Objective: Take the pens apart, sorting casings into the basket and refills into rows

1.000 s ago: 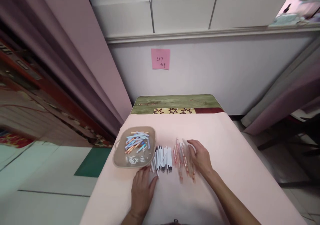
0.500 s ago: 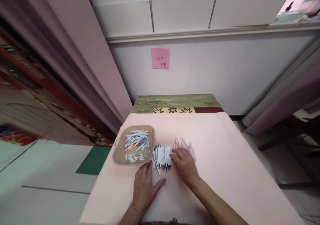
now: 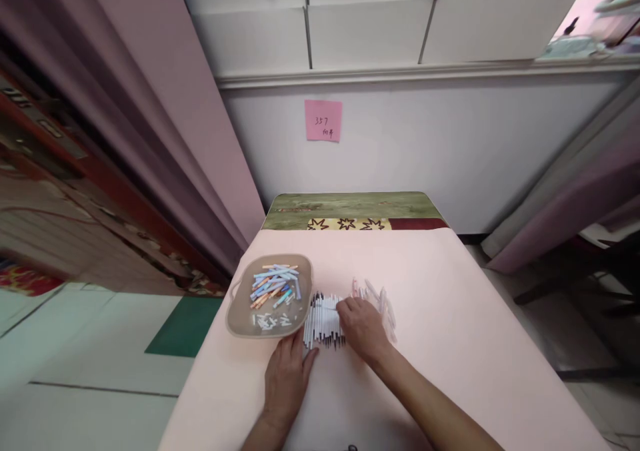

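Note:
A row of slim white pen refills [image 3: 323,321] with dark tips lies side by side on the pink tabletop. My left hand [image 3: 287,371] rests flat at the row's left end, fingers stretched out and thumb beside the lower tips. Over the row's right end, my right hand [image 3: 363,327] has its thumb and fingers pinched together on what looks like one refill lying crosswise; the fingers partly hide it. Just beyond the right hand are clear pen barrels [image 3: 384,304] and a pinkish one [image 3: 355,287].
Left of the refills stands a beige tray [image 3: 235,321] holding blue and orange pen parts [image 3: 275,284] and small white pieces [image 3: 270,321]. A green patterned board [image 3: 350,204] shows at the table's far end, against a wall with a pink note [image 3: 323,121].
My right hand has closed into a pinch over the row's right end. My left thumb has drawn in closer to its fingers, and the loose refills on the left now lie straighter.

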The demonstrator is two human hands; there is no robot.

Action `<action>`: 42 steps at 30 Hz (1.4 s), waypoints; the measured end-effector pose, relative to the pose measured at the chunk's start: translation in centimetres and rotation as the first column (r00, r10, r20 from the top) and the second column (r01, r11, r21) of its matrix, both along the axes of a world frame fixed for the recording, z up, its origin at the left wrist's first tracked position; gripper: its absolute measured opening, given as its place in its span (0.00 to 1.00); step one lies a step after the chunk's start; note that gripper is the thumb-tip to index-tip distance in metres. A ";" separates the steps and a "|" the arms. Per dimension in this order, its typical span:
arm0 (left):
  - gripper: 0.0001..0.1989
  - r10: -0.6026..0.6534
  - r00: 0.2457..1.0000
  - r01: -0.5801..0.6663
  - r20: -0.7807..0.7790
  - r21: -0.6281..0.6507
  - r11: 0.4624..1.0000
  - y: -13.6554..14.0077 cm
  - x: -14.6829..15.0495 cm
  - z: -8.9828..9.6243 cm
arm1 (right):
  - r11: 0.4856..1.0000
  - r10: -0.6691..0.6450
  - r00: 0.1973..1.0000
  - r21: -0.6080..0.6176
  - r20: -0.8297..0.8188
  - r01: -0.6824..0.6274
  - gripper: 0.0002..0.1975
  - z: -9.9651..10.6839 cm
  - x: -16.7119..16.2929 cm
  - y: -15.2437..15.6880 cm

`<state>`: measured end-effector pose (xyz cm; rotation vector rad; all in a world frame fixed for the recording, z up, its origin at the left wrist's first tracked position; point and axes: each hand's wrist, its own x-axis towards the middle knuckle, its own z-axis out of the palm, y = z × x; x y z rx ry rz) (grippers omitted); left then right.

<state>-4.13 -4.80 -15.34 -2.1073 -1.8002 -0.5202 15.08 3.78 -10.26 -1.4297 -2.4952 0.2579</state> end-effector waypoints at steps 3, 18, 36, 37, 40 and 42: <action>0.18 -0.011 1.000 0.011 -0.013 0.031 0.999 0.5 0.0 -0.1 | 0.959 -0.222 0.970 -0.202 -0.104 0.198 0.07 0.0 0.0 -1.2; 0.16 -0.221 0.968 0.175 0.116 0.315 0.933 -1.0 -2.3 5.3 | 0.913 -0.407 0.761 -0.227 -0.505 0.338 0.14 0.8 8.2 -4.2; 0.10 -0.170 0.985 0.168 0.036 0.061 0.984 2.3 -2.4 5.5 | 0.808 -0.588 0.702 -0.325 -0.401 0.492 0.18 -2.9 11.3 -4.3; 0.10 -0.174 0.984 0.172 0.039 0.057 0.983 2.2 -2.6 5.6 | 0.819 -0.573 0.713 -0.331 -0.404 0.470 0.18 -3.1 11.2 -4.3; 0.10 -0.178 0.983 0.175 0.035 0.061 0.983 1.8 -2.7 5.8 | 0.839 -0.540 0.741 -0.330 -0.400 0.434 0.17 -3.3 10.8 -4.1; 0.09 -0.187 0.982 0.185 0.026 0.054 0.981 1.4 -2.2 6.0 | 0.845 -0.531 0.753 -0.316 -0.390 0.432 0.17 -3.4 10.7 -4.0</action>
